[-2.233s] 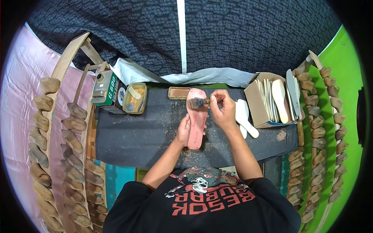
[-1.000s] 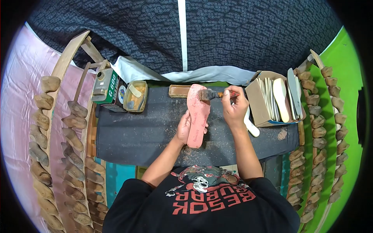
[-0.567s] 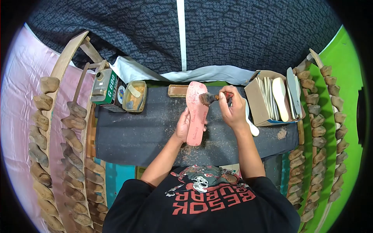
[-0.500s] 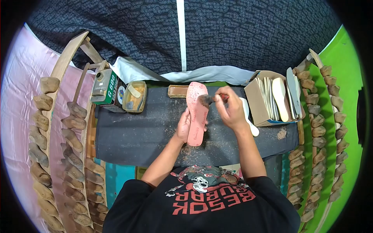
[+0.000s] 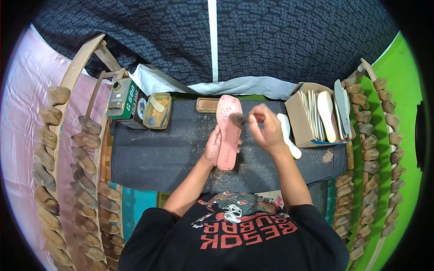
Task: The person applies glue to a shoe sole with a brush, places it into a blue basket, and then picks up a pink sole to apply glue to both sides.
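Observation:
A pink shoe insole (image 5: 229,135) with small printed markings is held up over the dark work table (image 5: 181,153). Wrapped around its lower left edge is my left hand (image 5: 213,147), fingertips showing at the far side. My right hand (image 5: 266,128) grips a brush (image 5: 238,119) by its reddish handle. The dark bristles overlap the middle of the insole's right edge. Darker specks mark the insole's upper part. Just right of my right hand lies a cream-coloured insole (image 5: 288,137).
At the back left stand a green G 600 can (image 5: 122,101) and a plastic tub (image 5: 157,121) holding a pale scraper-like piece. A shallow brown tray (image 5: 206,105) sits behind the insole. On the right, a cardboard box (image 5: 300,119) holds several insoles. Racks of wooden shoe lasts (image 5: 83,160) flank both sides.
The brush has moved slightly down and left on the insole, with my right hand shifting a little lower. My left hand and the insole stay nearly in place.

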`<state>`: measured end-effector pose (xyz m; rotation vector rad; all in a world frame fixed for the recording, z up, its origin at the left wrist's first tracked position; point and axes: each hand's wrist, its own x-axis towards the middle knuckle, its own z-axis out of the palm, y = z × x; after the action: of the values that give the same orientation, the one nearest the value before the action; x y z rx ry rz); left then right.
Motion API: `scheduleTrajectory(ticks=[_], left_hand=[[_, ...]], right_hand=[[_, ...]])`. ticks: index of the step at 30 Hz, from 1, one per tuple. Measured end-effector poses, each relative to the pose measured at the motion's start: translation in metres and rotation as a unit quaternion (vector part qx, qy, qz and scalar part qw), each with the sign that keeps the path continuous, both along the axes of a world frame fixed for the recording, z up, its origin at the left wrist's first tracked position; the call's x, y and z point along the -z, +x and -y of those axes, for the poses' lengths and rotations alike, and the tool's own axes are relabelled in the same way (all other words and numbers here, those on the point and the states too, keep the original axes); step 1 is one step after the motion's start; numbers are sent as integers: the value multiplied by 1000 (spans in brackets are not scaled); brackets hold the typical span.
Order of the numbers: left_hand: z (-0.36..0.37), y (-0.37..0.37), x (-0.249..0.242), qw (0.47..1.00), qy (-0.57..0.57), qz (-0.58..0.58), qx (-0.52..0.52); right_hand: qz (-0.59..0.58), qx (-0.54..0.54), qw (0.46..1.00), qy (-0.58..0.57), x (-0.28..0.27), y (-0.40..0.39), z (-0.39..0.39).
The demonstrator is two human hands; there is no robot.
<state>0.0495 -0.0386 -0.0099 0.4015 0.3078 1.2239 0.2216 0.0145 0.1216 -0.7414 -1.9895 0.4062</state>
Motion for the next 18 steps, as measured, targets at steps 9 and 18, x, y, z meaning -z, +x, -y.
scheduleTrajectory(ticks=[9,18], left_hand=[[-1,-2,-1,999,28,-1,42],[3,-4,-3,999,-35,-40,-4]], right_hand=[[-39,11,999,1,-5,2,-10],[18,-98,995,-9,0,-13,16]])
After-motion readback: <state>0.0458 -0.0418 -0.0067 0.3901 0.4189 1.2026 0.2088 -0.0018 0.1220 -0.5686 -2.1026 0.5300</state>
